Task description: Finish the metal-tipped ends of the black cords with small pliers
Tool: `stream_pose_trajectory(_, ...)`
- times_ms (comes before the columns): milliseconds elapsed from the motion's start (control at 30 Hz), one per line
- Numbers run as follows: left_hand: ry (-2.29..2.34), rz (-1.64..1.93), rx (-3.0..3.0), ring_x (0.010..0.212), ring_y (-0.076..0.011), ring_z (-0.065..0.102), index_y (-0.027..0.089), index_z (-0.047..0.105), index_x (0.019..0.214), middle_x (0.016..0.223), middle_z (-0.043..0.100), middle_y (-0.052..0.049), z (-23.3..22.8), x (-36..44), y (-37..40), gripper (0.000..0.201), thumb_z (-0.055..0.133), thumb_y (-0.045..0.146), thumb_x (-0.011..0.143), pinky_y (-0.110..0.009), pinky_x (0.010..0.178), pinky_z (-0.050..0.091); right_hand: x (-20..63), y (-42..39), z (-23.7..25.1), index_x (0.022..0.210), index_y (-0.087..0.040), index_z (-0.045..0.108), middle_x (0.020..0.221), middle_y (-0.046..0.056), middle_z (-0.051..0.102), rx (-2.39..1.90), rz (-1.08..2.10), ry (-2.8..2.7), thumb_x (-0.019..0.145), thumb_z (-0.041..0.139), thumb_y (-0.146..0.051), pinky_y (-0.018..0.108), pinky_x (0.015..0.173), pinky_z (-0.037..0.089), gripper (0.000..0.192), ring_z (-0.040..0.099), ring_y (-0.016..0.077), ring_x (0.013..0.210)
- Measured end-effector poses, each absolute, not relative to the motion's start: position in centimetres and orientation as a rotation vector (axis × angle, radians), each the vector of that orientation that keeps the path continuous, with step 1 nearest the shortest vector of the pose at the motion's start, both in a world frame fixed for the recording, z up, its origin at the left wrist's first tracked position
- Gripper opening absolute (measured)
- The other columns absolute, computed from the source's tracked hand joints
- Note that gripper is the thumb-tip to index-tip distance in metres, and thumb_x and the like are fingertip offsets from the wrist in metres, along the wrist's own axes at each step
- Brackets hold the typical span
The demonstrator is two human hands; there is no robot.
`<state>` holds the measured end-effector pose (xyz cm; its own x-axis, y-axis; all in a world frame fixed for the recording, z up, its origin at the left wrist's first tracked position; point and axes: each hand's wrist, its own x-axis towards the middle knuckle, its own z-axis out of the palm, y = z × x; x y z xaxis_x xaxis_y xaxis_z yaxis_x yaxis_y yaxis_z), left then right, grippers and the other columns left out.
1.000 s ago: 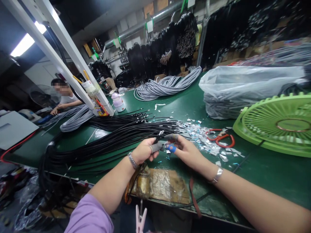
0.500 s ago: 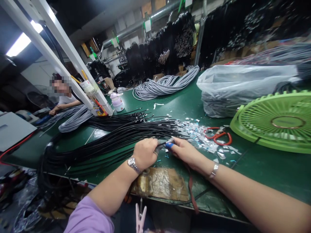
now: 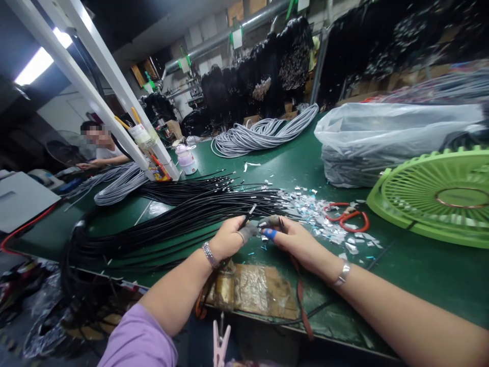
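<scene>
My left hand point(image 3: 231, 237) is closed, with grey covering on some fingers. Out of its top sticks a black cable point(image 3: 248, 216) with a pale tip, tilted up to the right. My right hand point(image 3: 284, 234), with a blue wrap on the thumb and a grey cover on a finger, pinches close to the left fingertips. What it grips is small and dark, and I cannot make it out. Behind both hands a long bundle of black cables point(image 3: 183, 216) lies across the green table point(image 3: 294, 153), its ends pointing right.
Red-handled scissors point(image 3: 355, 222) lie among white and blue scraps point(image 3: 324, 224). A green fan point(image 3: 454, 196) and a clear plastic bag point(image 3: 351, 153) stand at right. Grey cable coils point(image 3: 260, 136) rest behind. Taped cardboard point(image 3: 260, 290) is at the front edge. Another person point(image 3: 105, 145) sits far left.
The left hand has turned, so the cable's pale tip now points upward above it. Fingers of the right hand have shifted slightly. The view has moved a little.
</scene>
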<state>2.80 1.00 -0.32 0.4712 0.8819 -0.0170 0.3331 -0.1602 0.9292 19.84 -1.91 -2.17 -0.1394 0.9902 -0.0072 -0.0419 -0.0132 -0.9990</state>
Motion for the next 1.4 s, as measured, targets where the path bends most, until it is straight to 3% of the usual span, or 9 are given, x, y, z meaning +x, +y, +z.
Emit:
stream_pose_trajectory(133,1.042,0.689,1.749,0.055,-0.0084,0.034,0.016,0.050,0.064,0.055,0.041,0.005,-0.2,2.7,1.0,0.046,0.062,0.060,0.070,-0.022,0.053,0.030,19.6,-1.8,-2.9,0.078,-0.019,0.061,0.077,0.002,0.065,-1.077,1.254,-1.323,0.065,0.072,-0.047,0.028,0.062,0.045,0.032,0.054,0.0151,0.068)
stream_pose_trajectory(300,1.004,0.669,1.756,0.056,-0.0084,0.033,0.015,0.050,0.063,0.056,0.040,0.005,-0.3,2.7,1.2,0.046,0.062,0.059,0.070,-0.022,0.054,0.031,19.6,-1.7,-3.1,0.078,-0.020,0.060,0.078,0.002,0.065,-1.060,1.210,-1.361,0.068,0.068,-0.048,0.030,0.067,0.046,0.031,0.055,0.0161,0.071)
stream_pose_trajectory(433,0.984,0.608,1.770,0.058,-0.0092,0.036,0.015,0.055,0.069,0.060,0.044,0.003,-0.6,2.7,1.2,0.045,0.061,0.059,0.072,-0.022,0.056,0.033,19.7,-1.9,-2.7,0.073,-0.020,0.057,0.070,0.000,0.060,-1.086,1.171,-1.399,0.071,0.065,-0.048,0.027,0.059,0.042,0.029,0.050,0.0138,0.063)
stream_pose_trajectory(567,0.966,0.637,2.003,0.066,-0.0130,0.047,0.016,0.060,0.083,0.074,0.057,-0.001,-0.7,2.6,0.9,0.031,0.061,0.046,0.077,-0.024,0.065,0.039,19.4,-2.0,-2.4,0.068,-0.021,0.052,0.054,-0.006,0.044,-1.146,1.193,-1.327,0.071,0.061,-0.056,0.024,0.046,0.030,0.037,0.036,0.0099,0.049)
stream_pose_trajectory(733,1.147,0.720,2.360,0.065,-0.0155,0.048,0.019,0.059,0.071,0.070,0.055,-0.003,-0.4,2.1,0.5,0.010,0.058,0.027,0.078,-0.026,0.065,0.037,19.0,-2.2,-2.3,0.062,-0.022,0.046,0.051,-0.005,0.045,-1.158,1.251,-1.271,0.069,0.058,-0.068,0.024,0.044,0.026,0.048,0.034,0.0090,0.045)
stream_pose_trajectory(900,1.202,0.734,2.236,0.057,-0.0116,0.041,0.018,0.055,0.067,0.061,0.051,0.001,-0.3,2.0,0.7,0.025,0.054,0.036,0.084,-0.024,0.057,0.032,19.2,-2.1,-2.4,0.065,-0.021,0.051,0.051,-0.004,0.046,-1.187,1.330,-1.179,0.070,0.050,-0.073,0.024,0.042,0.026,0.052,0.034,0.0090,0.043)
stream_pose_trajectory(1067,1.062,0.746,1.988,0.058,-0.0101,0.039,0.016,0.056,0.069,0.062,0.051,0.002,-0.3,2.3,0.9,0.040,0.054,0.054,0.081,-0.021,0.056,0.034,19.7,-1.9,-2.2,0.069,-0.019,0.056,0.051,-0.005,0.045,-1.178,1.369,-1.149,0.067,0.061,-0.062,0.023,0.042,0.022,0.043,0.033,0.0085,0.045)
stream_pose_trajectory(1233,1.039,0.756,1.907,0.061,-0.0109,0.041,0.015,0.058,0.069,0.064,0.053,0.001,-0.2,2.6,1.0,0.045,0.058,0.059,0.076,-0.022,0.058,0.037,19.8,-2.1,-1.9,0.075,-0.019,0.059,0.053,-0.005,0.047,-1.136,1.385,-1.145,0.069,0.063,-0.047,0.023,0.043,0.022,0.029,0.034,0.0087,0.047)
stream_pose_trajectory(1400,1.063,0.741,1.977,0.061,-0.0114,0.041,0.015,0.057,0.069,0.064,0.052,0.000,-0.4,2.5,1.1,0.044,0.055,0.058,0.078,-0.023,0.058,0.035,19.6,-2.2,-2.1,0.075,-0.020,0.057,0.056,-0.005,0.045,-1.105,1.322,-1.269,0.067,0.067,-0.048,0.024,0.045,0.026,0.031,0.033,0.0091,0.049)
